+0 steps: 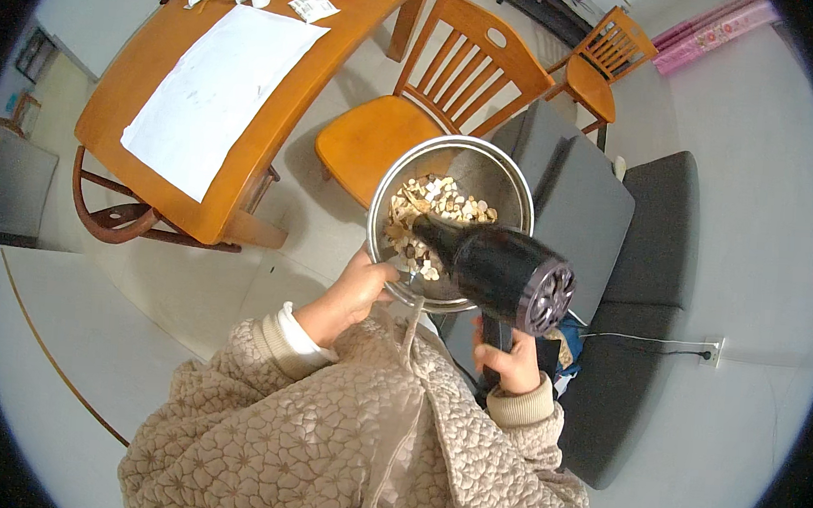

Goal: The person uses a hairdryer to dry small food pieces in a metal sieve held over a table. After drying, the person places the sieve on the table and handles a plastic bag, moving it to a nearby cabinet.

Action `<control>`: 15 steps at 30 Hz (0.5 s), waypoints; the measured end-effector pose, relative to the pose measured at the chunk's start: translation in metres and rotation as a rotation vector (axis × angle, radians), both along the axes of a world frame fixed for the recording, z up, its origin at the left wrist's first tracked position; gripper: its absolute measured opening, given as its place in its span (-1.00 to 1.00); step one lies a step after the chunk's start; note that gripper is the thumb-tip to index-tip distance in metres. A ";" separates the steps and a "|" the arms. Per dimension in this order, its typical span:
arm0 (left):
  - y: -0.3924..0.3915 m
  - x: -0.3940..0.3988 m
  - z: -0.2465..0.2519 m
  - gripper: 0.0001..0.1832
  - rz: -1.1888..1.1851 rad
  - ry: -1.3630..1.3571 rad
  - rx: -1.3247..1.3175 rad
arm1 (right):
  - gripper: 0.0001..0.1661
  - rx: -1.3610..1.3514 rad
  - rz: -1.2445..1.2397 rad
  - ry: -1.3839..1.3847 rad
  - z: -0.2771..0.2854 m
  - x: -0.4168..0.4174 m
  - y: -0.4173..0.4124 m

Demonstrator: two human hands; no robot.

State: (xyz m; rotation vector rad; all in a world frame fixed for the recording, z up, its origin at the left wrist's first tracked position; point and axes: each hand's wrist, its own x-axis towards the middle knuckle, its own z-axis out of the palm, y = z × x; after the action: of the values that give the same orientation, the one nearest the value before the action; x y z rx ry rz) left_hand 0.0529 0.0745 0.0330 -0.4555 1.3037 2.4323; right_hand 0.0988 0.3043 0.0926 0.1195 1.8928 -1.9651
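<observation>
With my left hand [357, 287] I grip the near left rim of a round stainless steel bowl [478, 162]. Inside it lie dried pieces [441, 199] in white, tan and dark brown, some cube-like, some flat and curled; their exact kind is unclear. My right hand [511, 362] is wrapped around the handle of a black hair dryer [493, 270]. The dryer's narrow nozzle points down into the bowl, just above the pieces, and its body hides the bowl's lower right part. The bowl is tilted, its opening towards me.
A wooden table [304, 101] bearing a white sheet [224, 89] stands at the upper left. A wooden chair [379, 130] is just beyond the bowl. To the right is a grey sofa [584, 209]. Cords run to a wall socket [712, 351]. A darker chair [115, 222] stands at the table's near end.
</observation>
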 end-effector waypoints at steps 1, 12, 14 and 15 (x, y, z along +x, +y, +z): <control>0.000 0.001 0.002 -0.46 -0.010 -0.006 -0.001 | -0.55 -0.010 -0.021 0.035 0.000 -0.004 -0.003; 0.001 0.003 0.010 -0.48 0.007 -0.011 -0.029 | -0.48 -0.062 0.048 -0.074 -0.007 0.018 0.028; 0.002 0.001 0.006 -0.48 -0.009 -0.027 -0.026 | -0.49 -0.111 0.066 -0.042 -0.005 0.011 0.012; 0.002 0.001 0.005 -0.48 -0.018 -0.037 -0.019 | -0.53 -0.059 0.045 0.023 -0.006 0.006 0.003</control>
State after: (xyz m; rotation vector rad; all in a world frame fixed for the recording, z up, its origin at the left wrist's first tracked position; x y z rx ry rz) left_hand 0.0537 0.0769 0.0377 -0.4888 1.3114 2.3875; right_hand 0.1045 0.3068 0.0863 0.0377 1.8336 -1.9979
